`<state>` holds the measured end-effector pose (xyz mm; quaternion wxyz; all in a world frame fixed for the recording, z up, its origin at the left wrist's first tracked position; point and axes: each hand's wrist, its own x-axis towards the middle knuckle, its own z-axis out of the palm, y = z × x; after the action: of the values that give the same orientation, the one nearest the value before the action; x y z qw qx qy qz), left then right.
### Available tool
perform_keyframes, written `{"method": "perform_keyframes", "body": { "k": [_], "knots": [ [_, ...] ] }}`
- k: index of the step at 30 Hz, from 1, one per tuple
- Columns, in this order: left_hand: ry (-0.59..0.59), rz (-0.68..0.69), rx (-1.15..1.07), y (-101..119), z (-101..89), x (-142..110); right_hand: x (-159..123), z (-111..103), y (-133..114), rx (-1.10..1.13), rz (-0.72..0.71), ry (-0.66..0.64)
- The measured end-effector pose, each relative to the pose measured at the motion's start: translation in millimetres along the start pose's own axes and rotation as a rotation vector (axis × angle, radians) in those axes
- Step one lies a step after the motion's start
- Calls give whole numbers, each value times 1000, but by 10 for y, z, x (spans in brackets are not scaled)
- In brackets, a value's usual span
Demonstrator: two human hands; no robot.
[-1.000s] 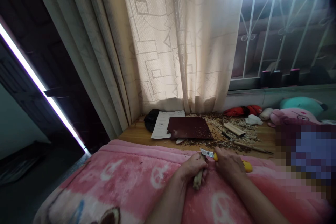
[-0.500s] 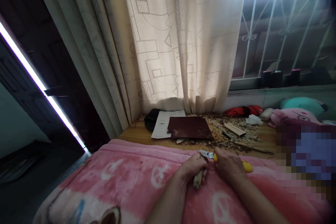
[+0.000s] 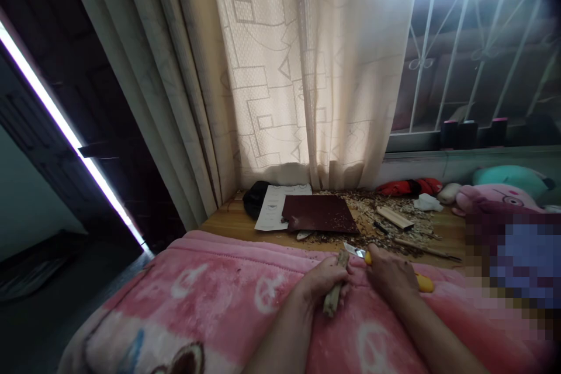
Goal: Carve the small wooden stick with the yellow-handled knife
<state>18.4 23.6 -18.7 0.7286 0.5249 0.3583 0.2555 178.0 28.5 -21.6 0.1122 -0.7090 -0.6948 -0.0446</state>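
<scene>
My left hand [image 3: 326,279] is wrapped round a short wooden stick [image 3: 332,302], whose ends stick out above and below the fist. In my right hand [image 3: 393,274] is a yellow utility knife [image 3: 424,283], gripped by its handle. Its blade [image 3: 353,250] is out and points left, close to the stick's upper end but a little apart from it. Both hands are above a pink patterned blanket [image 3: 210,286]. The fingers partly cover the stick and the knife handle.
Beyond the blanket, wood shavings [image 3: 362,204] litter a wooden surface [image 3: 228,224]. A dark red board [image 3: 319,214] lies partly over a white sheet [image 3: 269,210]. A pale wood block [image 3: 395,218], a thin stick [image 3: 427,249] and a pink plush toy [image 3: 495,197] are to the right.
The knife blade has moved right, away from the stick, and the stick's upper end now shows. My left hand still holds the stick. The view has shifted slightly.
</scene>
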Motion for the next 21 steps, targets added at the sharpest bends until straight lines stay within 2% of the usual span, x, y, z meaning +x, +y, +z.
{"method": "perform_keyframes", "body": {
  "k": [3,7,11,21],
  "knots": [
    [16,13,3,-18,-22,23,-22,1,-4,-2,-11,62],
    [38,-2,-6,3,8,30,-44,27,-8,37,-110,94],
    [32,3,12,21,36,34,-51,23,-30,67,-133,68],
    [55,-6,62,27,66,50,-46,4,-64,50,-90,-19]
  ]
}}
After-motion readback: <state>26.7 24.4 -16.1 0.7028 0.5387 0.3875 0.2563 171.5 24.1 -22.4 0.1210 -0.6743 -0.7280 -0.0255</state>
